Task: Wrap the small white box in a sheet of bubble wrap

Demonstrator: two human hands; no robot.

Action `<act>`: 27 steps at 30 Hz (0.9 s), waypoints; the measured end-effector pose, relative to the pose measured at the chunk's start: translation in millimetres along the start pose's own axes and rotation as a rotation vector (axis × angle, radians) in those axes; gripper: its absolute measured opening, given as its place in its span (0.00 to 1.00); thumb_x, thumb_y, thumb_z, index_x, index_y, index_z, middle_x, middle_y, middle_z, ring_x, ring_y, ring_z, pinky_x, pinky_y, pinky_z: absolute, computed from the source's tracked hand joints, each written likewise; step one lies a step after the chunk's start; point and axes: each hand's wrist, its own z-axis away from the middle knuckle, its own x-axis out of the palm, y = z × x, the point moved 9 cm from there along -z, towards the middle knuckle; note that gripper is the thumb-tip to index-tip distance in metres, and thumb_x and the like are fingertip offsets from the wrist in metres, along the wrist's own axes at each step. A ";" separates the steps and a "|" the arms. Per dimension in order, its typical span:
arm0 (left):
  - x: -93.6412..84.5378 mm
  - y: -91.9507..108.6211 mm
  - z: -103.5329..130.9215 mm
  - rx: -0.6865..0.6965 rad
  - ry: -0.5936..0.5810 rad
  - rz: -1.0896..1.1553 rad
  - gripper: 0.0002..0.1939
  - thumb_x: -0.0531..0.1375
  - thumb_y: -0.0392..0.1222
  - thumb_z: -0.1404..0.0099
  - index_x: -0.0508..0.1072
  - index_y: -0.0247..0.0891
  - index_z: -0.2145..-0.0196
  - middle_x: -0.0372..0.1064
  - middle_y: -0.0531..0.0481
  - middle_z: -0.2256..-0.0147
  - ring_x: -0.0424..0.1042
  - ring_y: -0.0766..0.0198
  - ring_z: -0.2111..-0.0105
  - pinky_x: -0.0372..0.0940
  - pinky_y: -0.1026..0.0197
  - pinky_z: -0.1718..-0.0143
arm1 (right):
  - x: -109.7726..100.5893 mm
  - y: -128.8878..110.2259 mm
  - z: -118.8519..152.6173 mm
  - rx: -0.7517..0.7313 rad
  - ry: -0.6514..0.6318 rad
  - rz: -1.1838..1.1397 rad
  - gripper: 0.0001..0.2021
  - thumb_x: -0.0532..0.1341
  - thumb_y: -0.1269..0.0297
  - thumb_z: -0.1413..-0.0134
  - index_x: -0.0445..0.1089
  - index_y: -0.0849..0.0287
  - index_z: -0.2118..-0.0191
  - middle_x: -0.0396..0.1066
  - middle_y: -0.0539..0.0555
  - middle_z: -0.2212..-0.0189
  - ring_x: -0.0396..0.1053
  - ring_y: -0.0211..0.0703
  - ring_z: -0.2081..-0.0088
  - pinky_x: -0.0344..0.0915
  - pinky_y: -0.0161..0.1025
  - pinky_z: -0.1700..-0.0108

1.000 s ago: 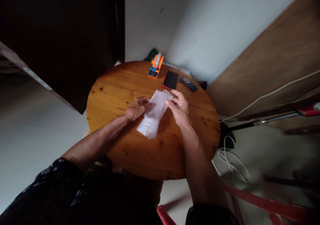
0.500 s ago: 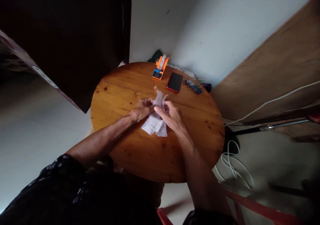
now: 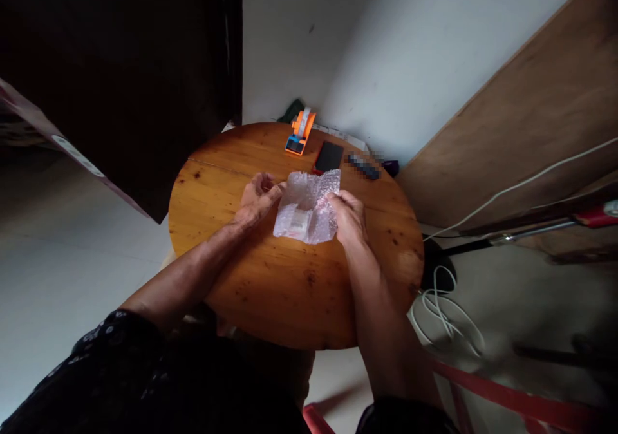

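Note:
A sheet of clear bubble wrap (image 3: 318, 218) lies spread over the middle of the round wooden table (image 3: 290, 292). Near its lower left part a small pale item (image 3: 300, 220) shows, too blurred to name. My left hand (image 3: 262, 197) is at the wrap's left edge, thumb and fingertips closed on it. On the other side my right hand (image 3: 348, 214) pinches the right edge between thumb and curled fingers.
An orange and blue tape dispenser (image 3: 300, 132), a phone with a red edge (image 3: 329, 156) and a dark, pixelated object (image 3: 363, 166) stand at the table's back, near the wall. White cable (image 3: 444, 311) lies coiled on the floor at right.
The bubble wrap, bunched up before, is now opened out flat and wide. My hands have moved apart, the left one leftward and the right one rightward. The view has shifted slightly.

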 end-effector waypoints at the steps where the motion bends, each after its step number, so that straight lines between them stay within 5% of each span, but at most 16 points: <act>1: 1.9 6.8 2.4 0.051 -0.041 -0.094 0.13 0.67 0.44 0.41 0.70 0.35 0.65 0.64 0.54 0.71 0.64 0.69 0.71 0.58 0.66 0.69 | 1.3 0.5 0.1 0.001 -0.010 0.001 0.16 0.65 0.48 0.57 0.64 0.54 0.73 0.62 0.45 0.80 0.61 0.38 0.76 0.57 0.36 0.73; 4: 16.1 12.1 15.5 0.062 -0.238 -0.330 0.20 0.69 0.56 0.44 0.73 0.35 0.65 0.65 0.52 0.72 0.63 0.66 0.71 0.56 0.64 0.71 | 5.8 -2.8 2.6 -0.009 -0.049 0.002 0.17 0.65 0.46 0.56 0.65 0.54 0.72 0.63 0.46 0.79 0.62 0.38 0.75 0.59 0.37 0.72; 8: 25.2 11.3 26.6 0.046 -0.337 -0.412 0.18 0.68 0.54 0.46 0.71 0.36 0.73 0.61 0.55 0.77 0.57 0.69 0.76 0.49 0.64 0.75 | 6.4 -9.7 6.6 -0.026 -0.062 0.048 0.15 0.64 0.47 0.52 0.65 0.54 0.71 0.66 0.47 0.77 0.63 0.39 0.75 0.61 0.38 0.71; 14: 7.0 -2.0 8.2 -0.080 -0.165 -0.188 0.09 0.60 0.39 0.44 0.67 0.35 0.79 0.59 0.56 0.82 0.55 0.71 0.81 0.49 0.67 0.78 | -19.5 -6.8 -6.7 -0.062 0.061 0.155 0.12 0.62 0.50 0.51 0.66 0.54 0.71 0.69 0.48 0.76 0.65 0.41 0.74 0.64 0.39 0.70; 20: -7.5 -16.1 -6.7 -0.188 -0.094 -0.242 0.03 0.58 0.31 0.46 0.67 0.36 0.74 0.62 0.56 0.83 0.61 0.69 0.83 0.55 0.67 0.78 | -45.5 -5.2 -18.8 -0.107 0.174 0.665 0.09 0.62 0.57 0.52 0.70 0.55 0.64 0.71 0.51 0.76 0.70 0.49 0.69 0.67 0.44 0.64; 23: -14.6 -5.5 -9.5 -0.043 -0.030 -0.368 0.10 0.59 0.30 0.48 0.71 0.35 0.65 0.68 0.54 0.77 0.66 0.67 0.77 0.58 0.66 0.73 | -45.6 -14.8 -13.4 -0.151 0.200 0.804 0.17 0.63 0.62 0.53 0.71 0.55 0.54 0.76 0.54 0.67 0.73 0.52 0.64 0.68 0.49 0.56; 27: -10.6 30.0 5.7 0.328 -0.016 -0.454 0.15 0.60 0.35 0.42 0.73 0.35 0.56 0.74 0.45 0.59 0.71 0.61 0.61 0.64 0.63 0.59 | -29.1 -42.1 2.8 -0.351 0.137 0.576 0.17 0.59 0.54 0.44 0.71 0.55 0.52 0.77 0.58 0.57 0.74 0.51 0.59 0.70 0.52 0.52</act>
